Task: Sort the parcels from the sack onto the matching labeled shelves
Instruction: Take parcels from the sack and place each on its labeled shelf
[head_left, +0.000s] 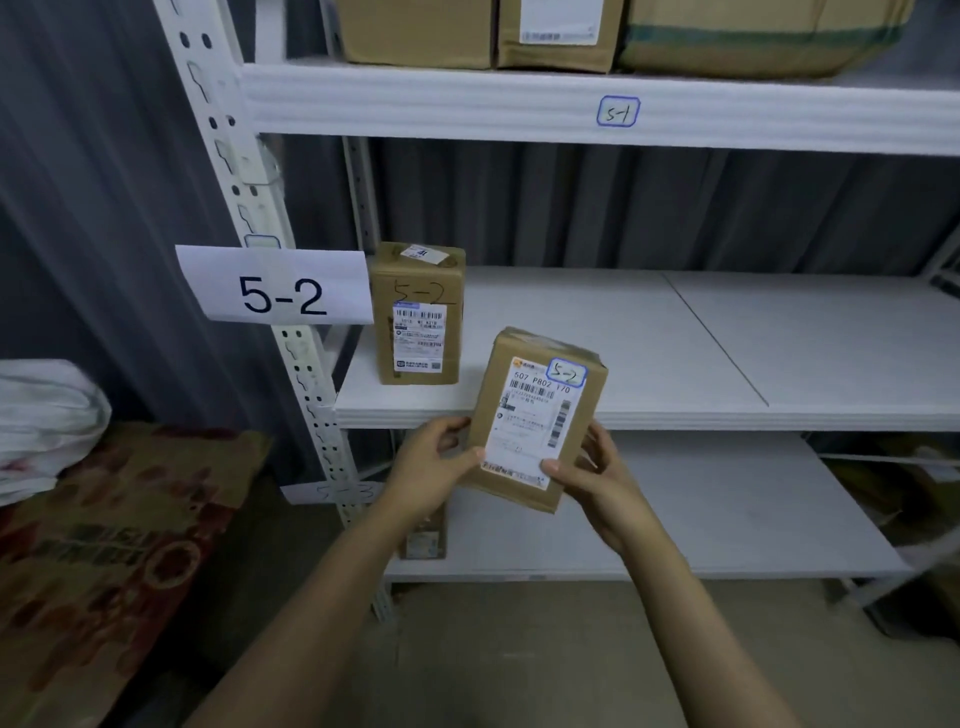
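Both hands hold one parcel: left hand (434, 457) grips its lower left edge, thumb on the label face, fingers curled behind; right hand (587, 470) pinches the lower right corner the same way. Held parcel (537, 415) is a small brown box, tilted, top leaning away and to the right, white shipping label facing the camera, "5-2" handwritten in a blue outline at its top right. It hangs in the air just in front of the front edge of the middle shelf (675, 364), not resting on it yet. Paper sign (275, 286) on the upright reads 5-2, so the shelf matches. Another box (420, 317) marked 5-2 already stands upright at the shelf's left end, just beside where the held one is heading. Top shelf tag (617, 111) reads 5-1, cartons on it. Step in hand looks like placement. To do it well: lift the bottom edge clear of the shelf lip, push in, straighten upright, label facing out, set down right of the standing box without knocking it, let go only once the base sits flat. Sack not clearly identifiable.
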